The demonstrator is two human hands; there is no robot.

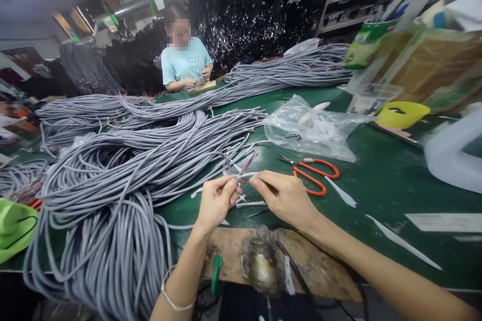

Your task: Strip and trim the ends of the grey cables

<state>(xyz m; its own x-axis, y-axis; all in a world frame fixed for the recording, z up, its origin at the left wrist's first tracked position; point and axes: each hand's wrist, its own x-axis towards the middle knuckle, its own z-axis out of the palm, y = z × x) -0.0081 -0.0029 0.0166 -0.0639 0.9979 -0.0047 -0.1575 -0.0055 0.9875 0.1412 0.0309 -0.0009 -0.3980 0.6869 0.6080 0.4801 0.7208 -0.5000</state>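
Note:
My left hand [215, 201] pinches the end of a grey cable, whose red and blue inner wires [249, 161] stick out past the fingers. Opposite it, my right hand [288, 195] closes finger and thumb on a thin whitish strand [248, 175] running between both hands; whether it is a wire or stripped sheath I cannot tell. Scissors with orange handles [320, 191] lie just beyond my right hand. A large heap of grey cables [124, 160] spreads to the left, and white scraps lie beneath my fingers.
In front of me is a wooden board [320, 266] with a dark, crusted metal lump [263, 266] and a green clip [216, 273]. A clear plastic bag [320, 130], a yellow container [402, 113] and white strips [402, 241] lie right. Across the green table [376, 175] a co-worker [186, 60] sits.

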